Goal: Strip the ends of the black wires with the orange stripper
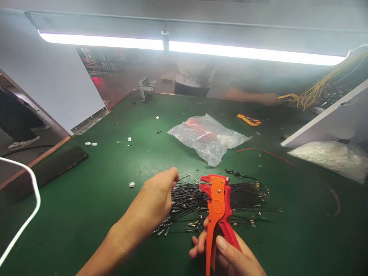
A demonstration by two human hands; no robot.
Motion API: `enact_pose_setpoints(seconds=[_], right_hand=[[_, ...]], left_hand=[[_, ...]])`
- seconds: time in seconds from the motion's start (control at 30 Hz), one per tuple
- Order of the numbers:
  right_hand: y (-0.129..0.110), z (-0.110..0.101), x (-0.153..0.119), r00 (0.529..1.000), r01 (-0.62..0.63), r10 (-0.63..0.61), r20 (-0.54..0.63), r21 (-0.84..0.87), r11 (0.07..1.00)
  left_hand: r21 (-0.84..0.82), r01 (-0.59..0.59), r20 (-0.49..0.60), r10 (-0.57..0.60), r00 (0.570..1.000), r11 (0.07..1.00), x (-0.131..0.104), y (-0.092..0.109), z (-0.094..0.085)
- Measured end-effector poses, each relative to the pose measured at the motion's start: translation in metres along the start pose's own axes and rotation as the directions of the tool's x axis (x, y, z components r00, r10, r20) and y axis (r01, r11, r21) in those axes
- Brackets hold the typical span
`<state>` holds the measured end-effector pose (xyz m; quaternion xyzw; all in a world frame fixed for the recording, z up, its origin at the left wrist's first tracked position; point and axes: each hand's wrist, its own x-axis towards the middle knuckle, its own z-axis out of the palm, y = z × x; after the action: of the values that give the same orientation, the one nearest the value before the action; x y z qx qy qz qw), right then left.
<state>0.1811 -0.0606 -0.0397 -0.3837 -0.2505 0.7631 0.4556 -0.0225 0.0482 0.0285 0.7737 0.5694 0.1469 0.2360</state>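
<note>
My left hand (157, 197) is closed in a pinch on a thin black wire (184, 178), whose end sticks out to the right toward the tool. Wrapped around the handles of an orange and red wire stripper (217, 203) is my right hand (230, 253). The stripper stands upright, with its jaws at the top left, parted and a little away from the wire's tip. Behind and below both hands lies a bundle of black wires (244, 196) on the green tabletop (109, 199). Many of its ends carry small metal terminals or bare copper.
A clear plastic bag (207, 138) with red contents lies beyond the bundle. Farther back is a yellow-orange tool (248, 120). A bag of pale parts (333, 157) sits at right, a dark bar (57, 168) and white cable (36, 188) at left. Across the table, another person's hand holds a yellow tool.
</note>
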Motion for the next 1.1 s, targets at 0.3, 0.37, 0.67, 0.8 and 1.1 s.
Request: enact_pose_setpoints(seconds=[0.3,0.37,0.67,0.8,1.1], right_hand=[[-0.015,-0.011,0.0,0.983,0.165,-0.173,-0.055,-0.127,0.978],[-0.016,-0.009,-0.003,0.988,0.149,-0.15,-0.02,-0.059,0.987],[0.016,-0.006,0.015,0.973,-0.041,0.01,0.231,0.127,0.991],[0.026,-0.01,0.038,0.917,-0.193,0.145,0.37,0.095,0.977],[0.022,-0.008,0.024,0.948,-0.23,0.21,0.239,0.06,0.971]], left_hand=[[-0.887,0.292,0.251,-0.158,0.955,0.358,-0.004,0.026,0.006],[-0.913,0.292,0.247,-0.183,0.952,0.284,-0.008,0.03,0.006],[-0.99,0.143,0.136,-0.39,0.911,-0.012,-0.012,0.035,0.002],[-0.974,0.116,0.195,-0.459,0.867,-0.195,-0.011,0.032,0.001],[-0.945,0.079,0.228,-0.467,0.855,-0.316,-0.013,0.029,0.013]])
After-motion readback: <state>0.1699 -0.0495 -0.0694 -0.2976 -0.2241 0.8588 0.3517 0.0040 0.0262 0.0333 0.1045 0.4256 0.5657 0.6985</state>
